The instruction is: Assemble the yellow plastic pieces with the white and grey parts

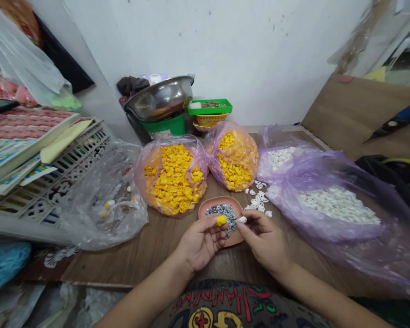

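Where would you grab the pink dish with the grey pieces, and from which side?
I'd pinch the far rim of the pink dish, reaching down from above. That edge shows bare, while the left hand and right hand block parts of its near and right edges. The grey pieces lie loose inside, so keeping it level would likely avoid spills.

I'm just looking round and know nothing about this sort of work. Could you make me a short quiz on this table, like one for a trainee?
1. Which hand holds the small yellow piece?
2. True or false: the pink dish is nearer the camera than the yellow-filled bags.
3. What lies in the large purple bag at right: (a) yellow pieces, (b) white pieces, (c) grey bits?

Key: 1. Left hand. 2. True. 3. b.
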The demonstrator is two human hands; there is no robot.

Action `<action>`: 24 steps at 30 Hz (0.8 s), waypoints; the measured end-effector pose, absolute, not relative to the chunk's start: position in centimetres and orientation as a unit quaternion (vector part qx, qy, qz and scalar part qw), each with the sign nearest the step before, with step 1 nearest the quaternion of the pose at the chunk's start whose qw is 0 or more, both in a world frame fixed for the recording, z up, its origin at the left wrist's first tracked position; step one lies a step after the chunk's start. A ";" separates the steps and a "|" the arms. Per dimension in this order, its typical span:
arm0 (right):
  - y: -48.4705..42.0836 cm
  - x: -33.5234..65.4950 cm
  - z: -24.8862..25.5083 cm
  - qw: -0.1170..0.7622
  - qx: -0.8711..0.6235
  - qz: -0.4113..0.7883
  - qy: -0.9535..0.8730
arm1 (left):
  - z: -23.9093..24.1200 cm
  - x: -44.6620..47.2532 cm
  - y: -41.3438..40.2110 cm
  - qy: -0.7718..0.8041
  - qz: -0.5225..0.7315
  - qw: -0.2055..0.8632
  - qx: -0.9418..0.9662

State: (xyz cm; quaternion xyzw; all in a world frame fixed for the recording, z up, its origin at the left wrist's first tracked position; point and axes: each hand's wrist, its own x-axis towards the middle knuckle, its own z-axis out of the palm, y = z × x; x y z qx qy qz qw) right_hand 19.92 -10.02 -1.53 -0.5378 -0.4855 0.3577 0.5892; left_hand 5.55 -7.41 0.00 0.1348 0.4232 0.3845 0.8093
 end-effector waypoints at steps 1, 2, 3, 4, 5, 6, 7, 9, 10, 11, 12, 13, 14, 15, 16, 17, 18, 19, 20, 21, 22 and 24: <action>-9.9 19.9 -1.6 0.592 -0.540 0.381 -0.461 | 0.1 5.5 -7.4 0.424 0.388 0.809 0.126; -9.8 19.9 -1.7 0.593 -0.538 0.404 -0.441 | 0.1 5.5 -7.4 0.421 0.390 0.809 0.124; -9.7 19.8 -1.8 0.594 -0.532 0.427 -0.427 | 0.1 5.5 -7.4 0.417 0.392 0.810 0.126; -9.6 19.8 -1.8 0.594 -0.524 0.447 -0.415 | 0.1 5.5 -7.4 0.412 0.394 0.811 0.130; -9.5 19.7 -1.8 0.592 -0.516 0.467 -0.405 | 0.1 5.5 -7.4 0.408 0.394 0.813 0.133; -9.4 19.7 -1.9 0.590 -0.510 0.484 -0.397 | 0.1 5.6 -7.4 0.404 0.394 0.814 0.136; -9.4 19.7 -1.9 0.586 -0.507 0.497 -0.390 | 0.1 5.6 -7.4 0.402 0.394 0.815 0.138; -9.4 19.6 -2.0 0.576 -0.513 0.512 -0.379 | 0.1 5.6 -7.5 0.400 0.394 0.816 0.139; -9.4 19.6 -2.0 0.572 -0.517 0.514 -0.375 | 0.1 5.6 -7.5 0.401 0.394 0.815 0.139; -9.4 19.6 -2.0 0.571 -0.520 0.514 -0.373 | 0.1 5.6 -7.5 0.402 0.395 0.815 0.138; -9.4 19.6 -2.0 0.572 -0.520 0.514 -0.372 | 0.2 5.6 -7.5 0.403 0.395 0.814 0.137; -9.4 19.6 -2.0 0.572 -0.518 0.514 -0.375 | 0.2 5.6 -7.5 0.404 0.395 0.814 0.137; -9.5 19.6 -2.0 0.572 -0.516 0.512 -0.381 | 0.2 5.6 -7.5 0.404 0.394 0.814 0.136; -9.5 19.5 -1.9 0.570 -0.514 0.509 -0.389 | 0.2 5.6 -7.5 0.403 0.394 0.815 0.136; -9.5 19.5 -1.8 0.570 -0.514 0.503 -0.398 | 0.1 5.6 -7.5 0.401 0.395 0.815 0.135; -9.5 19.5 -1.8 0.571 -0.514 0.492 -0.409 | 0.0 5.6 -7.5 0.398 0.396 0.816 0.135; -9.4 19.5 -1.7 0.575 -0.514 0.476 -0.423 | -0.1 5.7 -7.5 0.394 0.397 0.818 0.136; -9.4 19.6 -1.7 0.582 -0.511 0.457 -0.437 | -0.2 5.7 -7.6 0.389 0.396 0.821 0.138; -9.4 19.6 -1.6 0.592 -0.505 0.436 -0.451 | -0.3 5.7 -7.6 0.383 0.394 0.824 0.139; -9.4 19.6 -1.6 0.601 -0.498 0.418 -0.465 | -0.4 5.7 -7.7 0.380 0.392 0.826 0.141; -9.4 19.6 -1.7 0.607 -0.491 0.404 -0.476 | -0.5 5.7 -7.7 0.379 0.390 0.827 0.141; -9.4 19.7 -1.7 0.611 -0.480 0.394 -0.491 | -0.6 5.7 -7.8 0.381 0.392 0.825 0.140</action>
